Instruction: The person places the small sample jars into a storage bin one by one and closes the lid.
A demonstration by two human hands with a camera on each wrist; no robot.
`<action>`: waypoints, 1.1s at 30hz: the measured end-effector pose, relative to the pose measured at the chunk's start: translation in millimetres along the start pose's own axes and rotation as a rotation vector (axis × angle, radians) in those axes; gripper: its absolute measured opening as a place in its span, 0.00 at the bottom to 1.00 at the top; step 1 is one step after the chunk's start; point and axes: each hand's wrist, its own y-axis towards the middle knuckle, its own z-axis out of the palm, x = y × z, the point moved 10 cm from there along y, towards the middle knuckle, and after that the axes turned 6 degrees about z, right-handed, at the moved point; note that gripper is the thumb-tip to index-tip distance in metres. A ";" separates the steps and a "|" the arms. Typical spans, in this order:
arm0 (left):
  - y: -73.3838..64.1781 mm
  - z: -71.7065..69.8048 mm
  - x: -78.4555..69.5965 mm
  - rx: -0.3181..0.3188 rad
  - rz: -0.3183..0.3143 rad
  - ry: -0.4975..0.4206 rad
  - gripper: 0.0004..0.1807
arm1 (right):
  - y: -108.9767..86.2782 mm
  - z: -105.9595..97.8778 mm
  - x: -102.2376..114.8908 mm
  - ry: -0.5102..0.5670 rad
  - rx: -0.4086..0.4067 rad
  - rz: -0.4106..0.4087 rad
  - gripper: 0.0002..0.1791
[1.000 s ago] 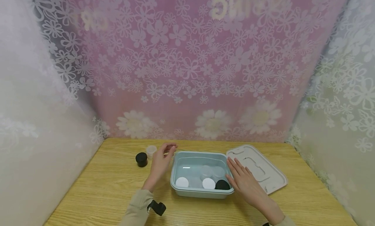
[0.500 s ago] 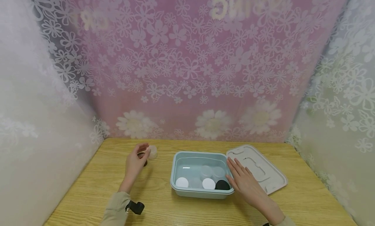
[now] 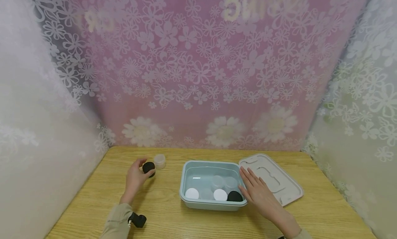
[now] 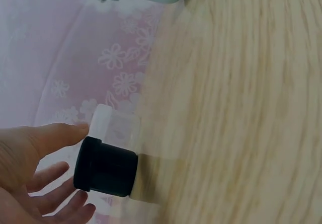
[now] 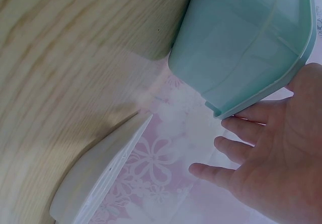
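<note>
My left hand (image 3: 135,175) is at a small round black-lidded jar (image 3: 148,169) standing on the table, thumb on one side and fingers on the other. In the left wrist view the thumb tip is right at the lid's edge and the fingers are spread below the black jar (image 4: 105,167). A small clear jar (image 3: 159,161) stands just behind it. My right hand (image 3: 260,194) rests with straight fingers along the right rim of a light blue plastic box (image 3: 214,206). Inside the box lie white-lidded, clear and black jars, among them a black one (image 3: 234,196).
A pale box lid (image 3: 286,184) lies on the wooden table (image 3: 167,218) to the right of the box, partly behind my right hand. Floral cloth curtains (image 3: 198,77) hang at the back and both sides of the table.
My left hand has moved left from beside the box to the black jar, passing in front of the clear one. My right hand has stayed at the box rim.
</note>
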 end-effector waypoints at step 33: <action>1.6 1.9 -52.1 0.015 0.021 -0.170 0.31 | -0.8 -0.5 1.1 0.004 0.008 -0.002 0.33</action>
